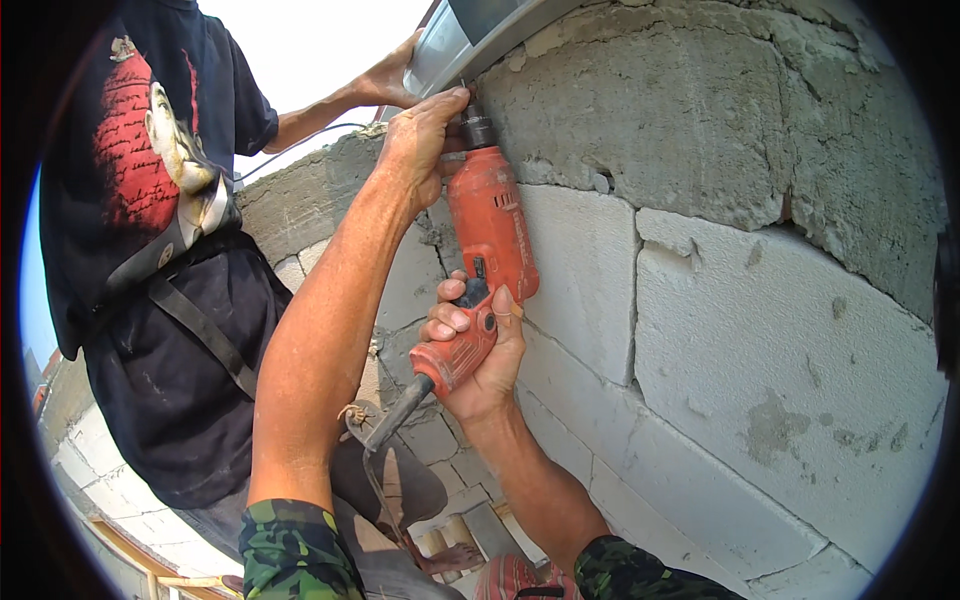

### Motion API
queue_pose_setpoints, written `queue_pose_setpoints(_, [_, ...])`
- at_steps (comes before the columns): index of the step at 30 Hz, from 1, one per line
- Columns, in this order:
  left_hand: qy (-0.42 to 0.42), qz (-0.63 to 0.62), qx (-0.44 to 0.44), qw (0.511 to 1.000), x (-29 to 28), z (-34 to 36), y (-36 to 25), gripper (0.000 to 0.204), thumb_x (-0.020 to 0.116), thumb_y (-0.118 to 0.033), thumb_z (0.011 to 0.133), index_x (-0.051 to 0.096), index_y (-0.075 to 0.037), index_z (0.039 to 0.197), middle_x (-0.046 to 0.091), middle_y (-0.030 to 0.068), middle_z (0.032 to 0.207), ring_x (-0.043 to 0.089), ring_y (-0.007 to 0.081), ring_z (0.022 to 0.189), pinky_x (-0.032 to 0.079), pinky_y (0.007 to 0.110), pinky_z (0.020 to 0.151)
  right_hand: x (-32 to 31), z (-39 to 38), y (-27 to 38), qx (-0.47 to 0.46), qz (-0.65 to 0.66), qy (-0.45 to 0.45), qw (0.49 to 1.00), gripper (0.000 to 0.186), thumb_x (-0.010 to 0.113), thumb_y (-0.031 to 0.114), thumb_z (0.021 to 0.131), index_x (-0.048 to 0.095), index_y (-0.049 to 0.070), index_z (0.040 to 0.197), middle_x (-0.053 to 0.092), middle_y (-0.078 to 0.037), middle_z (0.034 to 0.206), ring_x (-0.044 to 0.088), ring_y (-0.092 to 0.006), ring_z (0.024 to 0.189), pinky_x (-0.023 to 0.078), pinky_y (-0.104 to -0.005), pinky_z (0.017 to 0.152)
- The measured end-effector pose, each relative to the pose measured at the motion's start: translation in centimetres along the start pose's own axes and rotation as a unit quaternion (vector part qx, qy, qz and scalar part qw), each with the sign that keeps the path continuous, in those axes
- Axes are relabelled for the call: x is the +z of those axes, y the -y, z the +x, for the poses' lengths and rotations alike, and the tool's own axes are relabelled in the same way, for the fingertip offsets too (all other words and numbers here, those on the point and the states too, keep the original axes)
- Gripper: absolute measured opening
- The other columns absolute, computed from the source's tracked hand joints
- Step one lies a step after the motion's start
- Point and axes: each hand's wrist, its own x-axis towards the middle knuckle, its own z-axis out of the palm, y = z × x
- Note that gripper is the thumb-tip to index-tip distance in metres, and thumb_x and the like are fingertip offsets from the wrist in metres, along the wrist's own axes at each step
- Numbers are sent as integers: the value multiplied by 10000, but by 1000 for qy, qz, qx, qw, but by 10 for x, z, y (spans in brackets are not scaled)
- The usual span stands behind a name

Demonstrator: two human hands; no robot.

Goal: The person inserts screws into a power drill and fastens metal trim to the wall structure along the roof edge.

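Observation:
My right hand (480,360) grips the handle of a red corded drill (492,220), its black chuck (478,128) pointed up toward a metal channel (460,40) along the wall top. My left hand (425,135) is closed at the drill's front beside the chuck, its fingers partly hidden behind the tool. A grey cord sleeve (400,408) runs down from the handle. Another person's hand (390,78) holds the metal channel just above my left hand.
A wall of white blocks (760,380) fills the right, topped by a rough grey concrete band (680,120). At left stands a person in a dark printed T-shirt (90,200). Wooden pieces (445,545) and striped red fabric (505,580) lie below.

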Motion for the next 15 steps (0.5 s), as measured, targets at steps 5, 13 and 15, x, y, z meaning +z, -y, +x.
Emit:
queue_pose_setpoints(5, [4,-10,12,1000,-5,2,5,383,623,-278,923,605,-27,1211,578,87,979,597,233,880,533,456,758,-1,0,0,0,-9,2,1000,416,603,375,927,502,33,1140,541,-54,987,550,-140,738,487,-308,702])
queue_pose_setpoints(13, [2,-3,16,1000,-4,-2,2,404,627,-297,927,599,-21,1220,589,93,1001,592,223,916,516,471,815,-2,4,-1,-1,-3,10,1000,412,599,365,931,497,25,1140,537,-61,987,551,-136,733,494,-303,692])
queue_pose_setpoints(15, [10,-13,18,1000,-4,0,4,414,616,-304,934,588,-28,1241,589,96,1011,587,217,920,499,474,846,-1,4,0,3,8,12,1000,410,599,362,930,497,25,1139,538,-61,985,552,-138,732,494,-304,690])
